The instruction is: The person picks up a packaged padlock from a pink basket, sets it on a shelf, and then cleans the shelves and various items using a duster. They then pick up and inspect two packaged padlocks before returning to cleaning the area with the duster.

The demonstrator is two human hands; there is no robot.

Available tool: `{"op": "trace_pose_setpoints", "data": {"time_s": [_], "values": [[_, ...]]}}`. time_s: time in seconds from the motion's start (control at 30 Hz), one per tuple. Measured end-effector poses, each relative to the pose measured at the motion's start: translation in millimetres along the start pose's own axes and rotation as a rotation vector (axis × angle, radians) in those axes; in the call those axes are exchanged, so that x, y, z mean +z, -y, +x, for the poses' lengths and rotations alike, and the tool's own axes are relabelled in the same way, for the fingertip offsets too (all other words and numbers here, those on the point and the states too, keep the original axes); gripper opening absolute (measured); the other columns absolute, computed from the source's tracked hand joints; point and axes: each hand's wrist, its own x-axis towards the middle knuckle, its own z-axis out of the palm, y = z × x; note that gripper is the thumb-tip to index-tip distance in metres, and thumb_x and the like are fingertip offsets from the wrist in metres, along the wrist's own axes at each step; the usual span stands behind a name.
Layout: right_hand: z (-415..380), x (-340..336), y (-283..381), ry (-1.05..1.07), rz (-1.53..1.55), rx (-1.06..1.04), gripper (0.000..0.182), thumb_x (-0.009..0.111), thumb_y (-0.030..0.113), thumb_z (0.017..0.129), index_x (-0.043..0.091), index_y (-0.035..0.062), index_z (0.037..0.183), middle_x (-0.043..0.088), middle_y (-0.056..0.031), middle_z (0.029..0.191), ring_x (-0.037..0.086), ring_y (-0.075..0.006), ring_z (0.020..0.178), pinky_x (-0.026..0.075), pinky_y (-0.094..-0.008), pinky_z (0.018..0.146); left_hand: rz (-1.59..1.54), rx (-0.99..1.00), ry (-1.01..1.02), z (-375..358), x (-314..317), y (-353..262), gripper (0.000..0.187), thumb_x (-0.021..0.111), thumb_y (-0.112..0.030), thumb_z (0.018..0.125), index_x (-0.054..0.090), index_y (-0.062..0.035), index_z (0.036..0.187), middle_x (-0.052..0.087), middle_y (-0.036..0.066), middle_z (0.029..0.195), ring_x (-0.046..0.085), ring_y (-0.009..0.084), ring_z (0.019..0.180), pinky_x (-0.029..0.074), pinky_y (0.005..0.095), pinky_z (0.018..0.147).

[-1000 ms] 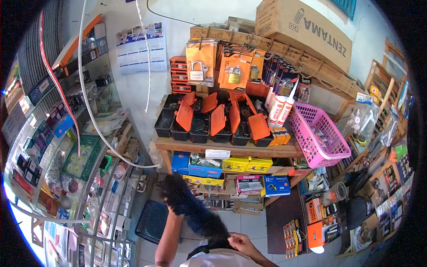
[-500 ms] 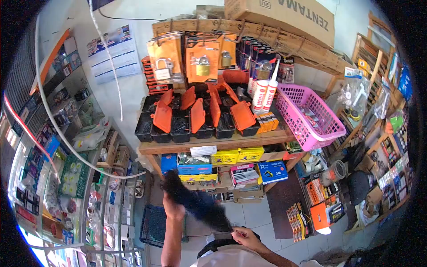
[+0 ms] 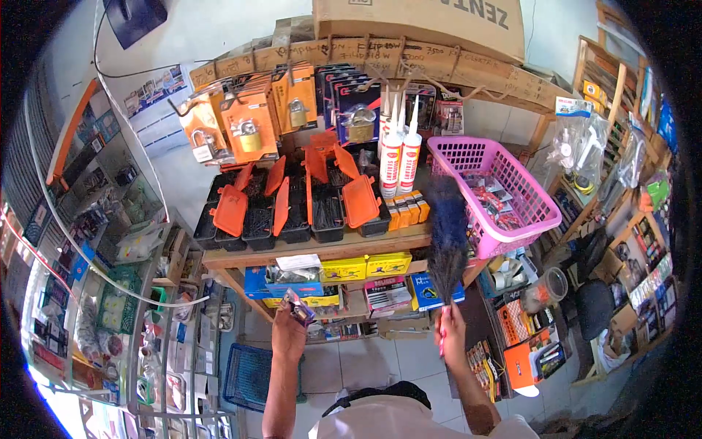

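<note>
- Shop goods are crowded around a wooden shelf [image 3: 234, 258]; toward 10 o'clock, padlock packs [image 3: 248, 135] are hung from a wooden beam [image 3: 351, 50], probably so that each can be seen.
- Toward 9 o'clock, orange lids [image 3: 360, 202] of black bins [image 3: 295, 234] are tilted up, which seems to let the contents be reached; sealant tubes [image 3: 391, 164] are stood upright at 1 o'clock, perhaps to save space.
- Between 4 and 5 o'clock, the pink handle [image 3: 442, 347] of a dark, fluffy duster [image 3: 447, 241] is gripped in the closed right hand [image 3: 453, 331]; its head is pointed upward, at 3 o'clock, probably for longer reach.
- Whether the pink basket [image 3: 523, 240], just beside the duster, is touched by it cannot be told.
- At 7 o'clock, a small package [image 3: 300, 308] is pinched between thumb and fingers of the left hand [image 3: 288, 335], maybe for a light hold; its label cannot be read.
</note>
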Motion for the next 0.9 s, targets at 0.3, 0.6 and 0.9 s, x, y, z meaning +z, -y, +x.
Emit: {"op": "trace_pose_setpoints", "data": {"time_s": [0.3,0.6,0.9], "values": [[164.8,-29.8,33.1,0.294,0.442,0.174,0.019,0.053,0.032,0.097,0.052,0.0146,0.107,0.055,0.0005,0.078,0.043,-0.0075,0.046,0.032,-0.0228,0.038,0.165,-0.064,0.067,-3.1,80.4,23.7,0.014,0.05,-0.018,0.099,0.055,-0.009,0.108,0.063,0.002,0.098,0.065,0.0152,0.087,0.056,0.0349,0.076],[174.4,-34.6,-12.2,0.597,1.249,0.362,0.044,0.044,0.045,0.097,0.066,0.0106,0.113,0.065,-0.0104,0.12,0.063,-0.0197,0.072,0.053,-0.0384,0.071,0.258,-0.116,0.066,-8.8,136.6,40.1,0.012,0.049,-0.025,0.1,0.054,-0.0155,0.106,0.062,-0.002,0.095,0.064,0.0152,0.084,0.054,0.0357,0.071],[59.1,22.6,44.0,1.081,-0.28,0.173,0.043,0.054,0.039,0.096,0.049,0.0108,0.128,0.058,-0.002,0.098,0.055,-0.012,0.086,0.047,-0.0297,0.073,0.426,0.013,0.232,-8.1,213.9,39.0,0.008,0.049,-0.011,0.099,0.052,-0.0118,0.106,0.06,0.003,0.107,0.058,0.0146,0.097,0.048,0.0339,0.085]]}}
